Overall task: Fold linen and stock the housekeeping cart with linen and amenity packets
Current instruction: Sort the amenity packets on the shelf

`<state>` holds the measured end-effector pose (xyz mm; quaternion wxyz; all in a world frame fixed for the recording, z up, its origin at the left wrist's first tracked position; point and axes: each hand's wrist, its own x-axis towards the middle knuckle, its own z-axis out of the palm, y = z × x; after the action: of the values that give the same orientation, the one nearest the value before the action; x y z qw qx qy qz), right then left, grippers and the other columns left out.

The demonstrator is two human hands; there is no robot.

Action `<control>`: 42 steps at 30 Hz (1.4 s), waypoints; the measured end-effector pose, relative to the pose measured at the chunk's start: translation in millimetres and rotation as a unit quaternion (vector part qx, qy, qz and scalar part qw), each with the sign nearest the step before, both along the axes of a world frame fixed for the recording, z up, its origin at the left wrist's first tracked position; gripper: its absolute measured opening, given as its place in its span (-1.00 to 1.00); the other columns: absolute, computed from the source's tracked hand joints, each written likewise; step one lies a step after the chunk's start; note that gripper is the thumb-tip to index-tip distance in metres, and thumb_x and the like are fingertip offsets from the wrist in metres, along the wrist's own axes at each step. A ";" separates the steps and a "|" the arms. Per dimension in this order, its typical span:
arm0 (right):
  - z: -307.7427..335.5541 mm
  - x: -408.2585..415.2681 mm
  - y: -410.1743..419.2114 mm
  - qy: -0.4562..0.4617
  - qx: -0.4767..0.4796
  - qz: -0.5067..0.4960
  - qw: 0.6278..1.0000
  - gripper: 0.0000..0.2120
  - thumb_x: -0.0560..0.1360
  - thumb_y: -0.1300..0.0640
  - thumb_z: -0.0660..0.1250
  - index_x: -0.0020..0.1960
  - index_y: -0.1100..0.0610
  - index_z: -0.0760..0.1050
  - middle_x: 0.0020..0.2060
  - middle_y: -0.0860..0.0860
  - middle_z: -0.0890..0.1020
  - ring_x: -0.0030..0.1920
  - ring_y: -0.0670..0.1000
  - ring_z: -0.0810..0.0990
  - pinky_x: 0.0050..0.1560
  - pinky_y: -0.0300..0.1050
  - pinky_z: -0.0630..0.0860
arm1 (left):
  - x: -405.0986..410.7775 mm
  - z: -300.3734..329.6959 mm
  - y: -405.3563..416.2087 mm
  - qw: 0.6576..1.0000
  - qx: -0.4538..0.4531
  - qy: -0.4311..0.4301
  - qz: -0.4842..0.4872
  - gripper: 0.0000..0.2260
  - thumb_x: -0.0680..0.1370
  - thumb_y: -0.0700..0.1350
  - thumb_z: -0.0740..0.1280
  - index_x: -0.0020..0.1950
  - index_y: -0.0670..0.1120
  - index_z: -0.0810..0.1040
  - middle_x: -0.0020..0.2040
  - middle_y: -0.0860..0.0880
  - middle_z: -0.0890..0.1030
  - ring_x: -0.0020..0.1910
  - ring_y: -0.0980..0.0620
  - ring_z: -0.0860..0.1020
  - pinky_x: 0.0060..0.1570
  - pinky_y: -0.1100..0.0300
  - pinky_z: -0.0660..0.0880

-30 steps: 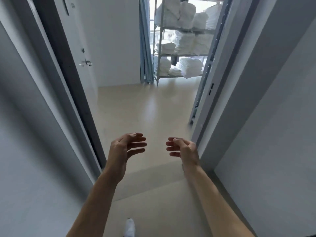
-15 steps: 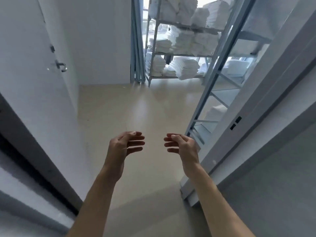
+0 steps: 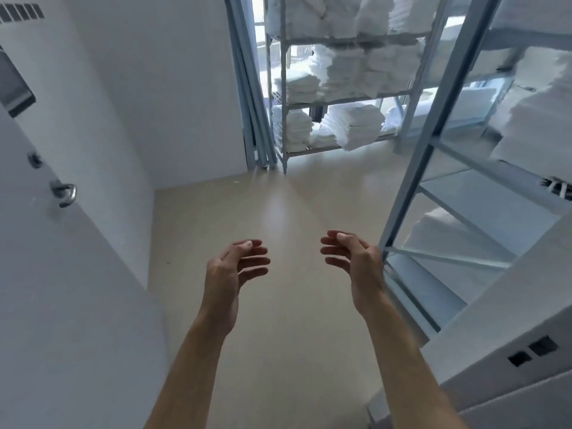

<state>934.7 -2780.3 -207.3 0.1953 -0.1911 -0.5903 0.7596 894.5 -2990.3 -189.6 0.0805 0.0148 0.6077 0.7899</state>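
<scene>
Stacks of folded white linen (image 3: pixel 353 125) fill a metal shelf rack (image 3: pixel 283 134) at the far end of a small linen room. More white linen (image 3: pixel 538 119) lies on a second rack (image 3: pixel 433 144) along the right side. My left hand (image 3: pixel 235 267) and my right hand (image 3: pixel 353 258) hover side by side over the beige floor, palms facing each other, fingers loosely curled, holding nothing. Both hands are well short of the shelves. No cart is in view.
An open white door (image 3: pixel 46 243) with a metal handle (image 3: pixel 63 191) stands at my left. A white wall edge (image 3: pixel 510 335) juts in at the lower right. The beige floor (image 3: pixel 278 212) runs from me to the far rack.
I have walked through the doorway into the linen room; the racks are nearer and the right rack has come into view. My hands keep the same empty pose.
</scene>
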 end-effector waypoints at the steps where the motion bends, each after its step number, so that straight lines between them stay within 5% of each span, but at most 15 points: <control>1: 4.9 -22.1 17.7 0.006 -0.001 -0.001 1.000 -0.79 0.59 0.21 0.24 -0.01 0.20 0.66 -0.12 0.13 0.74 -0.12 0.12 0.71 -0.14 -0.06 0.63 | -22.9 8.0 14.0 1.000 0.004 0.011 0.001 -0.77 0.62 -0.22 0.21 -0.02 -0.21 0.67 -0.08 -0.22 0.69 -0.07 -0.20 0.67 -0.06 -0.03 0.59; 6: 22.9 -123.9 82.4 0.010 0.007 -0.009 1.000 -0.78 0.58 0.20 0.24 -0.03 0.19 0.67 -0.14 0.14 0.73 -0.15 0.12 0.71 -0.18 -0.10 0.64 | -121.7 32.0 69.4 0.999 0.010 0.045 0.024 -0.78 0.61 -0.22 0.22 -0.04 -0.22 0.65 -0.12 -0.20 0.69 -0.13 -0.18 0.67 -0.06 -0.05 0.60; 15: -15.5 -325.1 129.0 -0.011 -0.007 0.007 1.000 -0.75 0.47 0.13 0.27 -0.04 0.24 0.67 -0.13 0.19 0.73 -0.18 0.12 0.70 -0.25 -0.15 0.61 | -315.2 -18.2 131.6 0.999 0.032 -0.009 0.012 -0.76 0.44 -0.07 0.31 -0.07 -0.19 0.67 -0.13 -0.18 0.69 -0.14 -0.14 0.67 -0.13 0.02 0.60; 25: 12.8 -551.2 201.5 -0.009 0.026 -0.071 0.997 -0.79 0.57 0.21 0.24 -0.03 0.23 0.66 -0.14 0.17 0.73 -0.18 0.11 0.69 -0.17 -0.09 0.60 | -588.8 17.5 220.6 0.996 0.021 0.022 -0.085 -0.80 0.59 -0.19 0.24 -0.07 -0.18 0.65 -0.18 -0.14 0.68 -0.18 -0.09 0.66 -0.14 0.05 0.60; 42: -2.1 -815.4 491.6 0.010 -0.019 -0.149 0.989 -0.78 0.58 0.24 0.22 -0.04 0.25 0.65 -0.19 0.15 0.72 -0.23 0.08 0.67 -0.26 -0.17 0.58 | -874.7 10.5 536.4 0.984 -0.019 0.027 -0.175 -0.80 0.61 -0.22 0.25 -0.05 -0.22 0.66 -0.19 -0.17 0.67 -0.19 -0.09 0.64 -0.19 0.10 0.61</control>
<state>119.3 -2288.6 -209.4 0.3087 -0.2730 -0.5384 0.7351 19.8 -2454.0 -179.1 0.2014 0.1409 0.6125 0.7513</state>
